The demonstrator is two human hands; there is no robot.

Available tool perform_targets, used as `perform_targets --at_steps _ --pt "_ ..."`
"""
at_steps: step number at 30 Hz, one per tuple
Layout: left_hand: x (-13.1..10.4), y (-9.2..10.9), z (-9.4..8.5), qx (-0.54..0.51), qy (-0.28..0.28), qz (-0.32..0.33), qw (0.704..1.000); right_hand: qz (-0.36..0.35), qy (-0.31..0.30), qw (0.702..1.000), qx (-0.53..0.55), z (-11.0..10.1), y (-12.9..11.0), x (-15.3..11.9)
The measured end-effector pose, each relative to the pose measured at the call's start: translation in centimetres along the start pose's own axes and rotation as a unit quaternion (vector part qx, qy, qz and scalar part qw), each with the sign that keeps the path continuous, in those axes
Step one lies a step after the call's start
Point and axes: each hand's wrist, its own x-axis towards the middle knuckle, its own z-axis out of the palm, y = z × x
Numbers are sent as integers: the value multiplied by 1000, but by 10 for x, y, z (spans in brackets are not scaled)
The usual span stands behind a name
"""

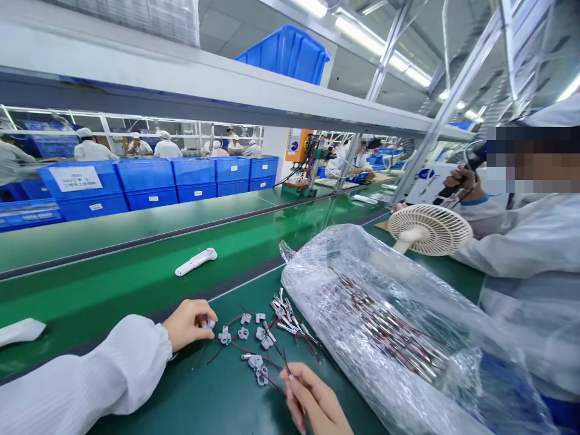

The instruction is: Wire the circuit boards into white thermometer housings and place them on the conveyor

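My left hand [191, 325] pinches a small whitish plastic piece [209, 324] above the green table, left of the scattered parts. Thin red and black wires hang below it. Nearer the camera, my right hand [312, 396] has thumb and fingers closed on thin dark red wires [285, 362]. Between the hands lie several small translucent clips [243, 333] with wires. A loose bunch of silver cylinders with wires [290, 317] rests just behind them. To the right, a large clear plastic bag [362, 302] holds many more wired cylinders [399, 338].
On the green conveyor belt [136, 275] lie a white handle-shaped part [196, 262] and another white piece [22, 331] at left. A cream fan [428, 229] stands behind the bag. A person in white [539, 260] is at the right. A shelf [226, 78] crosses overhead; blue bins [193, 172] stand beyond.
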Motion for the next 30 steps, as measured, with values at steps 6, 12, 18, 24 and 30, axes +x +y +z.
perform_targets --at_steps 6,12,18,24,30 --pt "-51 51 -11 -180 44 -62 981 -34 -87 987 132 55 -15 -5" --pt "-93 96 4 -455 92 -37 885 -6 -132 950 283 95 -26 -23" --pt "-113 110 1 -257 133 43 956 5 -172 926 336 106 -41 -40" --pt "-137 121 5 -127 129 -10 984 -147 -34 979 135 106 -33 -49" --pt "-146 124 27 -415 140 -132 889 -230 25 971 -54 114 -27 -59"
